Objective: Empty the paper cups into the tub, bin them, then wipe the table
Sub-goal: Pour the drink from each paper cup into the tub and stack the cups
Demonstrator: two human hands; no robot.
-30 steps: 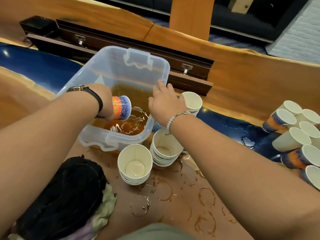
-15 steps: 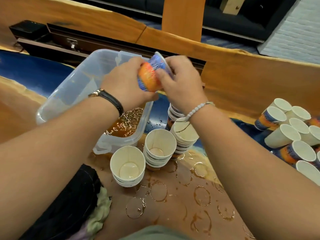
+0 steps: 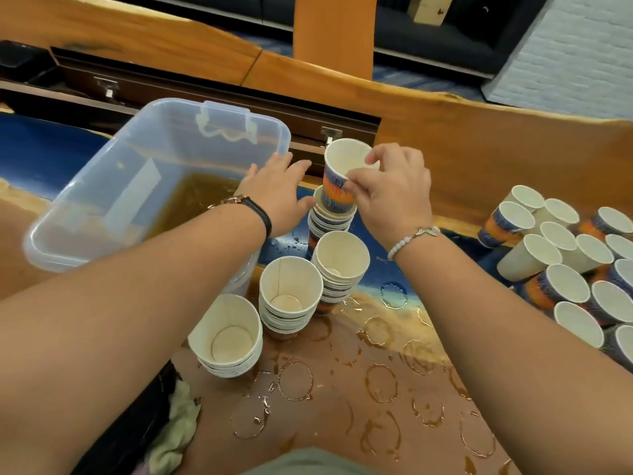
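Head camera: the right hand (image 3: 390,197) is raised, thumb and fingertips pinching a paper cup (image 3: 342,166) by its rim and printed wall. The cup is upright, slightly tilted, just above the far stack (image 3: 330,217) of nested cups. The left hand (image 3: 274,197) reaches flat, palm down, with straight, slightly spread fingers by the right rim of the tub (image 3: 102,186); whether it touches is unclear. The tub is clear, round-cornered plastic with a clip handle, and it holds shallow brown liquid (image 3: 202,197). Three nearer stacks (image 3: 291,293) stand open-mouthed beside it, with white insides and dregs at the bottom. More cups (image 3: 565,262) lean in a cluster at the right. The glossy wood-and-blue table (image 3: 428,378) is wet with brown rings; a crumpled pale cloth (image 3: 174,423) lies at its near edge.
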